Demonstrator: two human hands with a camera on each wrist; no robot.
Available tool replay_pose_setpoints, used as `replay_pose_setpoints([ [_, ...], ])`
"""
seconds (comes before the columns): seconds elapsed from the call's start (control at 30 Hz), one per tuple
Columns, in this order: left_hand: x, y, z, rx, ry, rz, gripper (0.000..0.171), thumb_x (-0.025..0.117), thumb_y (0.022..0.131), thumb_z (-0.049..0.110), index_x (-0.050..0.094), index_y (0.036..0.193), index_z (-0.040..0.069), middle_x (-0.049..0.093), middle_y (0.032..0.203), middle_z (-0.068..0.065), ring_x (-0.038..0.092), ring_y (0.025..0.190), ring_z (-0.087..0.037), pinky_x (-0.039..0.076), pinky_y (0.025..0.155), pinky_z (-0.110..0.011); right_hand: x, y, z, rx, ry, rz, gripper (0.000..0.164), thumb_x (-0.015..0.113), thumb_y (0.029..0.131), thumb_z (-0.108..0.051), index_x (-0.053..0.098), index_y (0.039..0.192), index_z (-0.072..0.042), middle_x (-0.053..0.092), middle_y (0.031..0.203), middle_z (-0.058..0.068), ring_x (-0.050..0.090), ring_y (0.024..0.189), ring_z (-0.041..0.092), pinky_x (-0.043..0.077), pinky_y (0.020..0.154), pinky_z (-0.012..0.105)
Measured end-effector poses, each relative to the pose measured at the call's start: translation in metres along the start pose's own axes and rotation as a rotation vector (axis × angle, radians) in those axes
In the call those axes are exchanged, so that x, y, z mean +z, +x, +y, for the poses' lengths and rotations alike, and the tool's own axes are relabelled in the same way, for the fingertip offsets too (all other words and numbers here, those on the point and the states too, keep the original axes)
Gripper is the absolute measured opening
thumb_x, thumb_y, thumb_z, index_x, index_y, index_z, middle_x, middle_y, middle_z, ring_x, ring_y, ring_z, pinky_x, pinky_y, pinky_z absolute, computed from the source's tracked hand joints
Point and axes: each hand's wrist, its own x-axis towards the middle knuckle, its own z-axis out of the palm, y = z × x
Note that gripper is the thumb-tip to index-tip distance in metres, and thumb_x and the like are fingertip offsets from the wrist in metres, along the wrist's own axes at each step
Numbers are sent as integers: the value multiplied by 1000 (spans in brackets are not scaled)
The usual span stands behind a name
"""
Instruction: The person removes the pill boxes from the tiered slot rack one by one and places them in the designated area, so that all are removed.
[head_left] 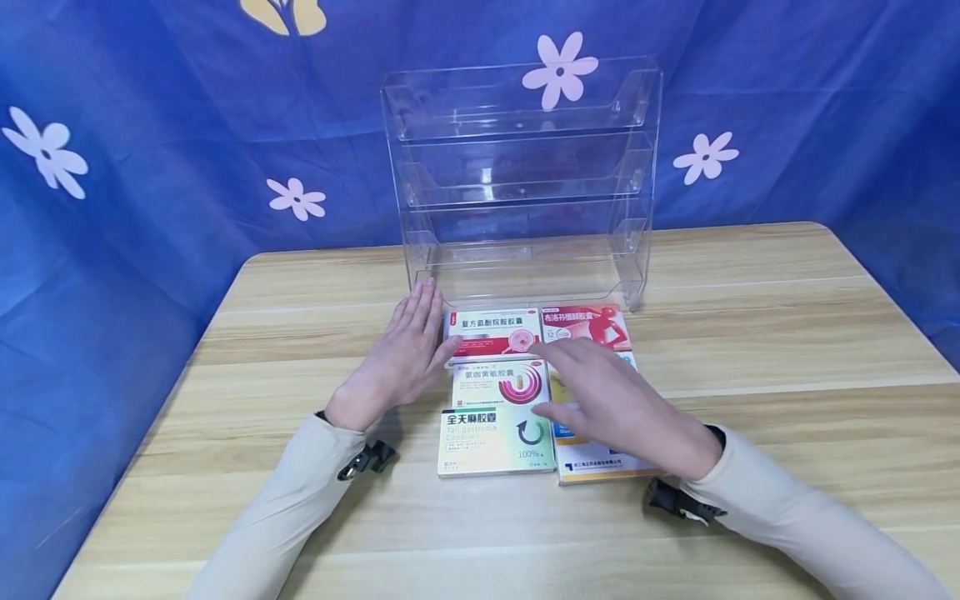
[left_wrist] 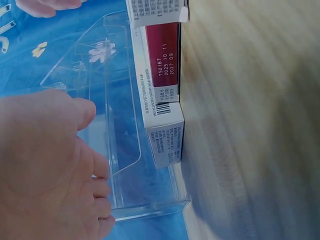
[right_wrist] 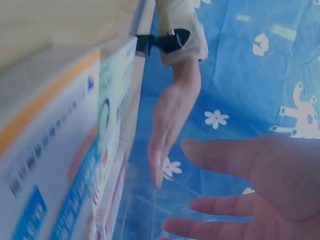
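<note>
Several medicine boxes lie flat in two columns. The left column has a white-and-red box [head_left: 491, 323], a white box with a pink ring [head_left: 480, 385] and a pale green box [head_left: 487, 454]. In the right column are a red box [head_left: 570, 319] and an orange-edged white box [head_left: 600, 468], with a partly hidden yellow-and-blue box between. My left hand [head_left: 397, 358] lies with straight fingers alongside the white-and-red box, thumb at its edge. Above the right column hovers my right hand [head_left: 611, 396], fingers extended and thumb spread, holding nothing; the right wrist view shows a gap between hand and boxes.
Right behind the boxes stands a clear tiered rack [head_left: 525, 204] with three shelves. It sits on the wood-grain table [head_left: 750, 333], near the back edge. A blue flowered curtain [head_left: 187, 150] hangs behind and beside the table.
</note>
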Motion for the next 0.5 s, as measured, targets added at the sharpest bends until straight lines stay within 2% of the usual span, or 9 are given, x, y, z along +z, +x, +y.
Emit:
replay_pose_setpoints([
  [0.13,0,0,0,-7,-3,-2,73,25,104,44,0,151,-7,-14,158,-20,-10,146,-33,-3,120,-45,-6,1,3,40,11,12,66,80,80,-33,55,135,-7,59,131,11,54,121,29,49,97,49],
  [0.5,-7,-4,3,-11,-5,-27,74,24,104,48,0,152,-2,-10,159,-17,-13,146,-30,-6,118,-48,-11,-2,14,80,44,34,63,79,81,-29,55,134,-6,59,131,13,55,120,30,51,95,49],
])
